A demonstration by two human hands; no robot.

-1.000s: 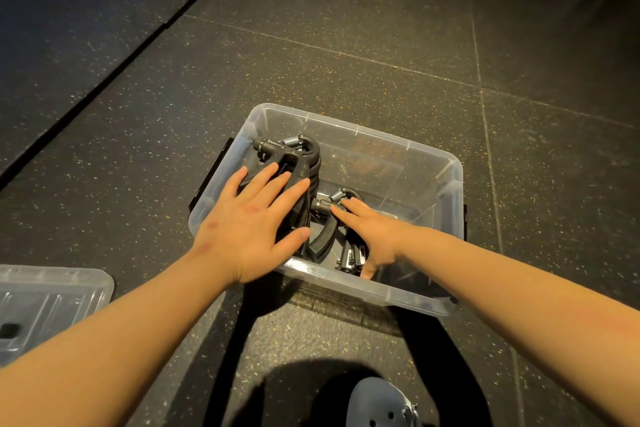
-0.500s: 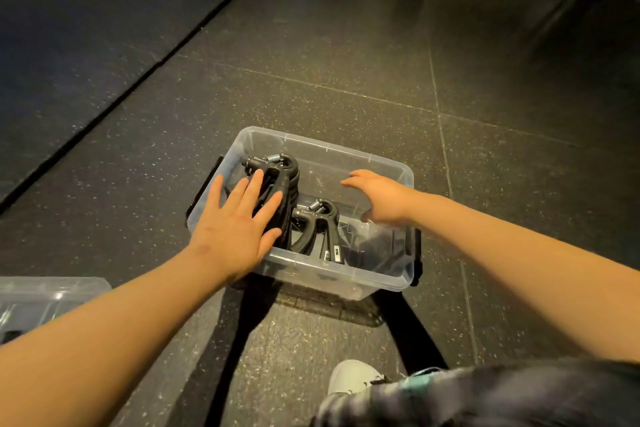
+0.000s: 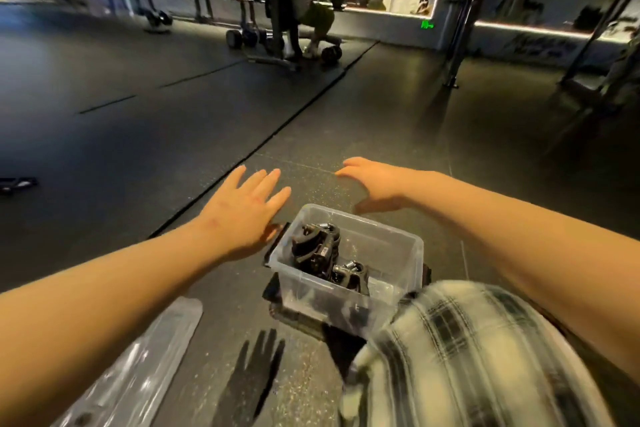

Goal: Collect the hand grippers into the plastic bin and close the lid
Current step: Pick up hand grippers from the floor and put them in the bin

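Hovering above the dark speckled rubber floor, both bare hands are holding nothing. The left hand is spreading straight fingers just beside the left end of the clear rectangular plastic bin. The right hand is hanging loosely curved beyond the far rim, well apart from the left. The black hand grippers with metal springs are lying heaped inside the bin, toward its left end, the topmost reaching about rim height. The flat clear plastic lid is lying on the floor at the near left, apart from the bin. It is probably going to feel light, thin, bendy and slick, so taking it by both ends is looking safest. The grippers are likely stiff and weighty, and the tall one may be needing a push down before the lid is sitting flat.
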